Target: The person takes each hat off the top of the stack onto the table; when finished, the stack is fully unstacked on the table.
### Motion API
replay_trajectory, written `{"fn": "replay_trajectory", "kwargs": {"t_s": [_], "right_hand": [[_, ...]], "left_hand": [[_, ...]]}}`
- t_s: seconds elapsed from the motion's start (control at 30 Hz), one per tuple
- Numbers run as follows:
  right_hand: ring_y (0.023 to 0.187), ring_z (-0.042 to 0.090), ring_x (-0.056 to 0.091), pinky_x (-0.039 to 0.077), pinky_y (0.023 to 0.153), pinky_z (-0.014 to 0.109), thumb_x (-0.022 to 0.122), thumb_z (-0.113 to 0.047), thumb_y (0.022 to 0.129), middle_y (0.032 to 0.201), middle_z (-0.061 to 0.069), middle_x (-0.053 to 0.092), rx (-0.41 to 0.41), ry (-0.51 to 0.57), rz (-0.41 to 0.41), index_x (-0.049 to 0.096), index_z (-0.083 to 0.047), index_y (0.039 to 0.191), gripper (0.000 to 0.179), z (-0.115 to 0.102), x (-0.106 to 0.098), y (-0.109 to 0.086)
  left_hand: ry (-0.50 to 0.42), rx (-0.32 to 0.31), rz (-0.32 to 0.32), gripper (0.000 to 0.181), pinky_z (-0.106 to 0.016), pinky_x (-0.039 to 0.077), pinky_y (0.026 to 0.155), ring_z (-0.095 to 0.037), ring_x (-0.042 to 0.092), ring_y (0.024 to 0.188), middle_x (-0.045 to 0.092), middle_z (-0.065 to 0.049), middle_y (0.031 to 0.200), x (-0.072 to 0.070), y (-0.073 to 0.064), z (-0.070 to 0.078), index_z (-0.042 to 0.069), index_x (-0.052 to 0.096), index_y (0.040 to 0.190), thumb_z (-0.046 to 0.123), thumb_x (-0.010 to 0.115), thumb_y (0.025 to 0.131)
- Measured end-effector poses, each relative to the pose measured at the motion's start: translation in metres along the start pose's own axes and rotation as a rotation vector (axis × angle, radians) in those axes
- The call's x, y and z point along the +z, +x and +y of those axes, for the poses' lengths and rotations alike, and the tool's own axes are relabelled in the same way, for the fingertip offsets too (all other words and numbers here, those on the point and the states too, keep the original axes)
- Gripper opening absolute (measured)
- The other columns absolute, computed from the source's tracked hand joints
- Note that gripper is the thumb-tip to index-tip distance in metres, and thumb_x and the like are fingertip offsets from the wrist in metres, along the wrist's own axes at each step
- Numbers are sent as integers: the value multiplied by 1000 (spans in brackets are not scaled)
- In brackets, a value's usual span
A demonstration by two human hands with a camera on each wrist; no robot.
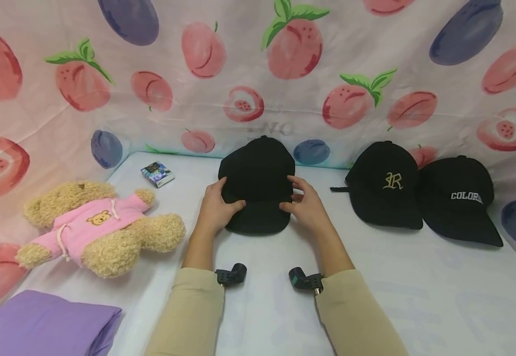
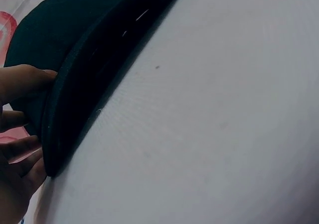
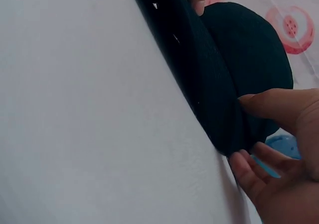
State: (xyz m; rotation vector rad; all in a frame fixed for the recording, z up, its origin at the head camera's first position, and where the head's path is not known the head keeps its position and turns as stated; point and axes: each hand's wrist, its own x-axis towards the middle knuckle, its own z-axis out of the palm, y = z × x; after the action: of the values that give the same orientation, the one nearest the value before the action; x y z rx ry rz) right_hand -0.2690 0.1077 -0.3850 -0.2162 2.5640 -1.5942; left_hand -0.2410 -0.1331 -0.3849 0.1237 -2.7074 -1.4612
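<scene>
Fruit-print backdrop (image 1: 295,49), white surface (image 1: 262,306) | black baseball caps (image 1: 380,198): 3 | teddy bear (image 1: 106,225): 1 | left hand (image 1: 214,208), right hand (image 1: 309,206): gripping leftmost cap (image 1: 259,180)

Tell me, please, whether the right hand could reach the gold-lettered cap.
Probably yes: nothing visible stands between the right hand and the gold-lettered cap, though that hand grips the plain cap.
</scene>
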Motion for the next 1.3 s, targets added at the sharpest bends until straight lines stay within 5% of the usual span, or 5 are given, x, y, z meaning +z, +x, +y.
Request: {"fn": "replay_trajectory", "kwargs": {"t_s": [1.0,1.3], "right_hand": [[143,38,46,41,115,55,73,-5,92,165,14,34,-45,-30,-33,33,-22,162,83,-3,10,2],[139,38,46,43,112,55,74,-7,90,165,11,33,-46,2,-15,37,-25,161,82,-4,10,1]], "left_hand": [[-41,-34,53,86,-50,25,127,-38,29,154,29,-24,165,-2,-1,-1,3,31,161,21,75,89],[-116,-39,68,84,-49,26,126,-38,30,153,30,-25,164,-2,0,3,1,35,159,14,75,87]]}}
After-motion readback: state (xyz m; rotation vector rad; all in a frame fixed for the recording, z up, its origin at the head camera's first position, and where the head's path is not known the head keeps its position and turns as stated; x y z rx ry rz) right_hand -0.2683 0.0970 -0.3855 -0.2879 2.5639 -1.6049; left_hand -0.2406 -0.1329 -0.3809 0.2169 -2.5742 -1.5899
